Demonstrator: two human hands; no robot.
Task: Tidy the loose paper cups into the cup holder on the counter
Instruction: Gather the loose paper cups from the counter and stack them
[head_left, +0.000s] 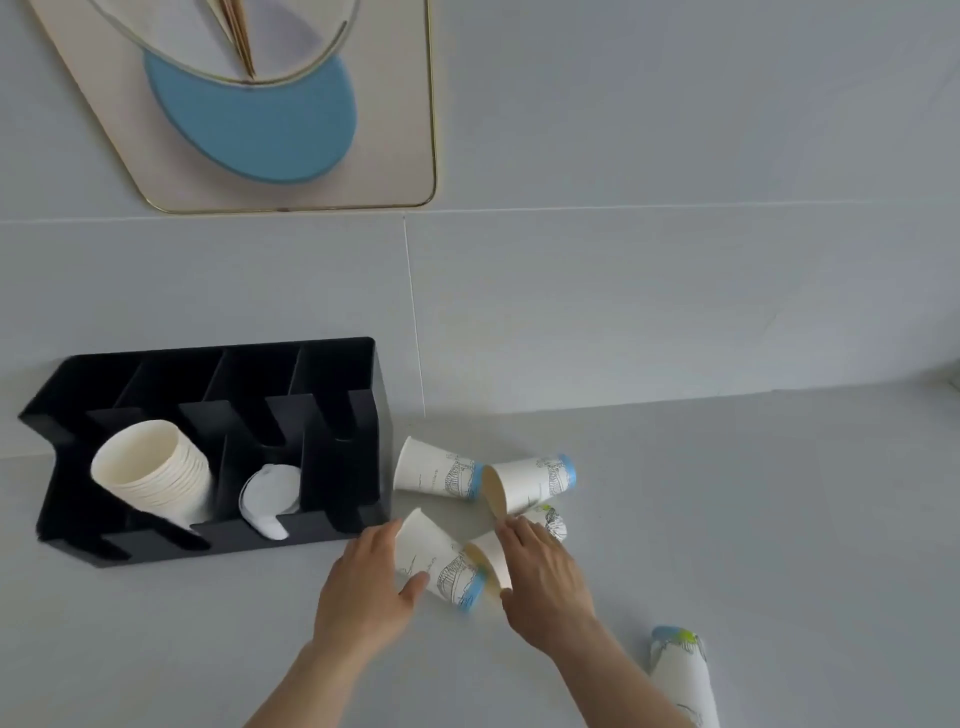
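A black cup holder (358, 525) with several compartments stands at the left of the counter; a stack of plain cups (156, 473) lies in one slot and white lids (270, 493) in the slot beside it. Several printed paper cups lie on their sides just right of it. My left hand (363, 587) grips one cup (441, 566) by its wall. My right hand (545, 571) holds a second cup (491, 558) whose mouth faces the first cup's blue-banded base. Two more cups (436, 467) (530, 480) lie behind, and part of another (550, 519) shows past my right fingers.
A further stack of printed cups (683, 670) lies at the lower right near the frame edge. The grey tiled wall rises behind the counter, with a gold-edged picture (291, 130) hanging on it above the holder.
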